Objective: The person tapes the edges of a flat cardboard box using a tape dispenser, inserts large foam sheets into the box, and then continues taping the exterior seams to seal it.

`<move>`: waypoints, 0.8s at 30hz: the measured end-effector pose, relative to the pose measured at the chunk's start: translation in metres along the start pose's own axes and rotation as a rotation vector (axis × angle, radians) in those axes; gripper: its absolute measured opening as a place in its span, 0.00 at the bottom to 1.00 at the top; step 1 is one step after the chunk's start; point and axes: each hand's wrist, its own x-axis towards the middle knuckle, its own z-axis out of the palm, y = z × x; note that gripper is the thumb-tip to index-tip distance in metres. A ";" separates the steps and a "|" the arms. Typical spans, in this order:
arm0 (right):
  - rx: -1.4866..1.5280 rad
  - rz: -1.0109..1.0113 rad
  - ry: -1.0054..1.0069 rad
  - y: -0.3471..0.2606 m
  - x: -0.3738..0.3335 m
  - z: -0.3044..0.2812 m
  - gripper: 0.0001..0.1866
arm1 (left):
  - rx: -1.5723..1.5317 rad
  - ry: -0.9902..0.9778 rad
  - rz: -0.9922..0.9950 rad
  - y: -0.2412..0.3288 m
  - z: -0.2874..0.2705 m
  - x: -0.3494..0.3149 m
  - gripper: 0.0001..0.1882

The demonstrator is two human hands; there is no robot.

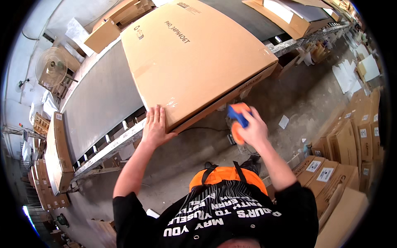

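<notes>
A large flat brown carton [198,66] lies on a grey conveyor belt [97,103], its near long side overhanging the belt's edge. My left hand [155,128] rests flat on the carton's near left corner, fingers stretched over the top and thumb apart. Strips of clear tape shine on the top close to that hand. In my right hand [253,131] is a blue and orange tape dispenser [240,115], gripped in closed fingers. It is held in front of the carton's near side, apart from it.
Another open carton [304,18] sits farther along the belt at the right. Stacked cartons [331,173] stand at my lower right, and a tall carton [60,153] leans by the belt's left end. A fan [52,66] stands behind the belt. Paper scraps [347,78] litter the floor.
</notes>
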 end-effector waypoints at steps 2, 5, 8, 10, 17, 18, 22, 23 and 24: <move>-0.004 -0.222 0.027 -0.091 0.047 0.018 0.26 | -0.064 0.213 0.057 -0.017 0.027 0.000 0.59; -0.343 -0.281 -0.014 -0.198 0.104 0.044 0.20 | -0.146 0.331 0.122 -0.020 0.033 0.007 0.56; -0.525 -0.247 -0.582 -0.241 0.134 0.082 0.13 | -0.205 0.369 0.125 -0.020 0.036 0.008 0.55; -0.416 -0.327 -0.569 -0.225 0.091 0.092 0.12 | -0.274 0.392 0.105 -0.031 0.047 0.002 0.55; -0.555 -0.378 -0.419 -0.142 -0.016 0.134 0.14 | -0.219 0.371 0.119 -0.030 0.039 -0.001 0.55; -0.695 -0.228 -0.745 -0.181 0.005 0.123 0.13 | -0.180 0.386 0.124 -0.033 0.045 -0.001 0.53; -0.690 -0.421 -0.961 -0.123 -0.007 0.201 0.18 | -0.211 0.391 0.134 -0.038 0.040 0.001 0.52; -0.603 -0.408 -1.114 -0.113 -0.004 0.184 0.21 | -0.246 0.375 0.098 -0.039 0.038 -0.007 0.52; -0.314 -0.216 -1.002 -0.079 -0.008 0.166 0.23 | -0.228 0.377 0.076 -0.038 0.039 -0.010 0.52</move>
